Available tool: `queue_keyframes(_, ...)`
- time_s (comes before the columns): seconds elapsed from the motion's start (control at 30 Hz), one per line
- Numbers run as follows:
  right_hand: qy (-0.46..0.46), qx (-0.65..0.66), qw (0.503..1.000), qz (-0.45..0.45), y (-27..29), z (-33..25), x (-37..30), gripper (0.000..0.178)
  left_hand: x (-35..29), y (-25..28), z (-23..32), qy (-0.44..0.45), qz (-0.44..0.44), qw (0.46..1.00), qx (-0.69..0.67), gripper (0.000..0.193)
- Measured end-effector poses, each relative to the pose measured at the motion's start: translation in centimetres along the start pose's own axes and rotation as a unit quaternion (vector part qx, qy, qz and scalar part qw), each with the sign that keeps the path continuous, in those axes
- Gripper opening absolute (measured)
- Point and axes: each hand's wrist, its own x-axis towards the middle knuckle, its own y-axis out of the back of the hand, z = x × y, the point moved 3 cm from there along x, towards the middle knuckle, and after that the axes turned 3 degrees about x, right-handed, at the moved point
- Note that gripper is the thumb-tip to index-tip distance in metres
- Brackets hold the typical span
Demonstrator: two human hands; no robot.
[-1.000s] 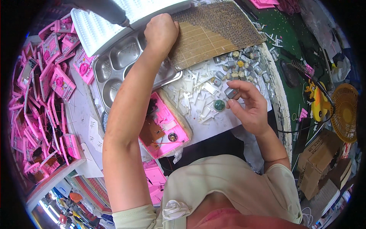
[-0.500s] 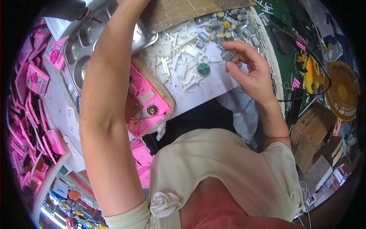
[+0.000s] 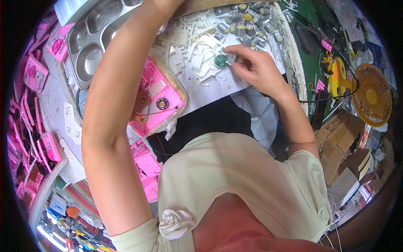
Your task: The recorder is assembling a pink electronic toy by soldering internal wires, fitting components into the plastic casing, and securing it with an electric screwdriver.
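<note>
Between the thumb and forefinger of my right hand [image 3: 258,69] is a small grey motor [image 3: 232,59], held just above the table. Right beside it lies a small round green object [image 3: 220,61], whose kind I cannot make out. My left arm stretches up across the view, and its hand is cut off by the top edge. Near that forearm is an open pink plastic toy housing [image 3: 173,93] with a round speaker [image 3: 162,103] and wires, resting on a padded edge. White plastic parts [image 3: 205,50] lie scattered on the table, with a pile of small motors [image 3: 252,29] behind them.
A metal compartment tray [image 3: 89,59] stands left of my arm, and cardboard [image 3: 205,5] lies at the back. Many pink housings [image 3: 35,73] are stacked far left. At right are a yellow fan [image 3: 371,95], a black cable and cardboard boxes [image 3: 342,130].
My right hand has moved left with the motor, to beside the green object. My left hand has gone further right along the top edge; the power driver has left the view.
</note>
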Motion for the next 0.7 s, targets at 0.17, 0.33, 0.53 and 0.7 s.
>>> queue_keyframes(0.17,0.003,-0.116,0.993,0.008,0.5,0.3,-0.3,0.041,-4.2,8.8,6.9,-0.009,-0.075,0.960,-0.269,0.015)
queue_keyframes(0.33,0.011,-0.140,0.990,0.002,-0.4,-0.1,1.3,0.045,-13.8,14.0,5.8,0.163,-0.135,0.883,-0.419,0.011)
queue_keyframes(0.53,-0.067,0.271,0.960,-0.025,-0.4,-2.5,0.8,0.040,-21.3,15.3,5.3,0.257,-0.143,0.833,-0.468,0.013)
queue_keyframes(0.7,-0.101,0.434,0.878,-0.175,-6.1,-6.7,0.5,0.047,-23.7,14.9,5.5,0.310,-0.118,0.829,-0.450,0.020)
